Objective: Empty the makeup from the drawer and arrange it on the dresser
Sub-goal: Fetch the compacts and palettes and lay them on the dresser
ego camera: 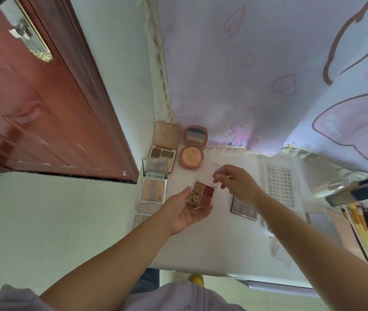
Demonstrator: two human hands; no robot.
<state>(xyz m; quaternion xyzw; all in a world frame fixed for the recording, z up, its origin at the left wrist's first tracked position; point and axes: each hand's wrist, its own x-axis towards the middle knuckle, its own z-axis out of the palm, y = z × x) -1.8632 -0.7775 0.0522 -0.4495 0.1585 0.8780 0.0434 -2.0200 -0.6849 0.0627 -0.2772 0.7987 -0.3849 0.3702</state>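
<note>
Head view: left hand (184,212) cradles a small square four-pan eyeshadow palette (202,194) while right hand (238,185) pinches its clear lid open, likely to set on the white dresser top (201,248) next.

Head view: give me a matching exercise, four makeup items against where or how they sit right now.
Items:
1. four-pan eyeshadow palette
2. round blush compact
3. makeup brushes
4. lash tray

States:
A. lying in a row at the dresser's right edge
B. held in the left hand
C. open, mirror lid up, near the curtain
D. flat on the dresser beyond the right forearm

Pairs: 1-B, 2-C, 3-A, 4-D
</note>
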